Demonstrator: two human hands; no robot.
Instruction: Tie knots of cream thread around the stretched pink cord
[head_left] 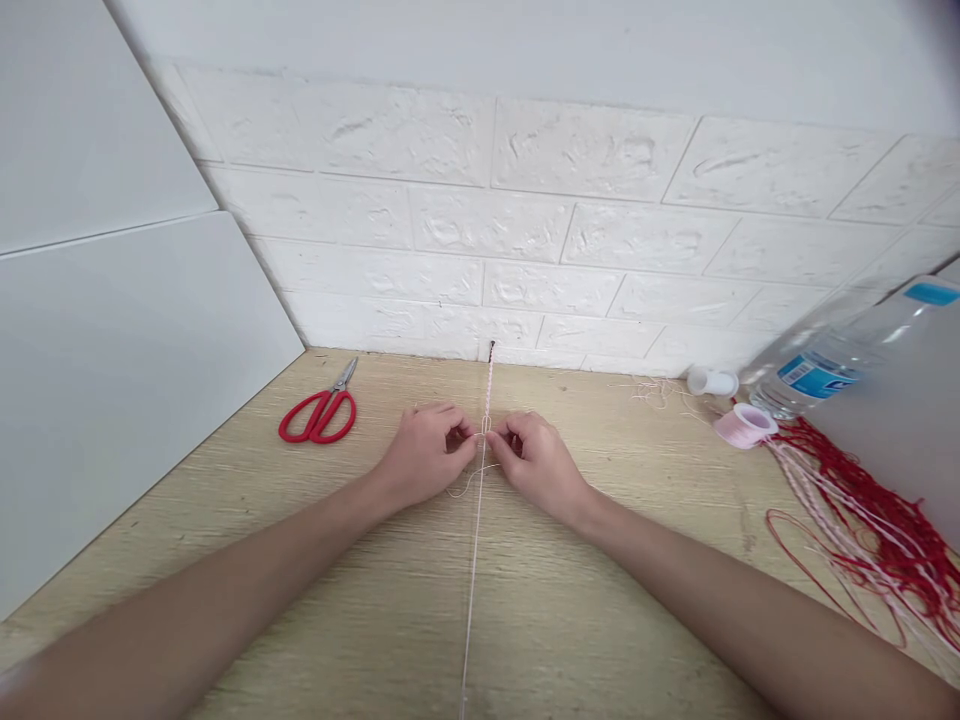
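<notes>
A pale pink cord (474, 560) runs taut from a small dark anchor (492, 345) at the foot of the wall down to the bottom of the view. Its far part (489, 390) looks braided or knotted. My left hand (431, 452) is closed in a pinch just left of the cord, on a thin light thread (466, 490). From the right, my right hand (536, 462) pinches the same kind of thread beside the cord. Small loops of thread show between the fingertips, and a loose length curls below them. The fingertips partly cover the thread.
Red-handled scissors (319, 412) lie to the left. On the right are a white spool (712, 382), a pink thread spool (745, 426), a clear water bottle (817, 375) and a heap of red and pink cords (877, 525). A white brick-pattern wall (525, 230) stands behind.
</notes>
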